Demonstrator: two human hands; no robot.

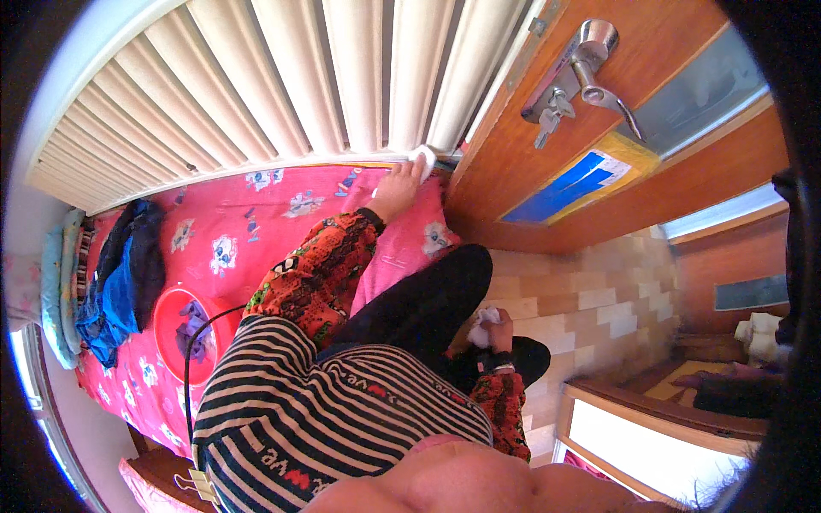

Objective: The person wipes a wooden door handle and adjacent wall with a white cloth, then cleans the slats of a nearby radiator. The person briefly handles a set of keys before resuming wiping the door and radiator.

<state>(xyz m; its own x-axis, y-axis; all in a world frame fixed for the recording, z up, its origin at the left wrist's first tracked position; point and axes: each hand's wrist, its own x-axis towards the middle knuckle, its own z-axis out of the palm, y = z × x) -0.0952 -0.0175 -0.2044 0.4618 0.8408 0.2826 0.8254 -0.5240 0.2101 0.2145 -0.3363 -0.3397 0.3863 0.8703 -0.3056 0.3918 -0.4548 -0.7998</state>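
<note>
With its fingers on a small white cloth (424,161), my left hand (396,187) is at the lower edge of a cream ribbed panel (282,83), close to the wooden door (474,186). Beneath that forearm lies a pink patterned bed cover (282,231). My right hand (500,332) grips a crumpled white cloth (482,326) near my knees. A red plastic basin (165,308) with a purple cloth (192,330) in it rests on the pink cover, to the left of my body.
The door carries a metal lever handle (609,99) and hanging keys (548,125). Dark blue clothing (125,276) and folded bedding (61,288) lie at the left. A black cable (188,378) curves beside my torso. Wood-patterned flooring (577,308) and a wooden-framed piece of furniture (641,410) are at the right.
</note>
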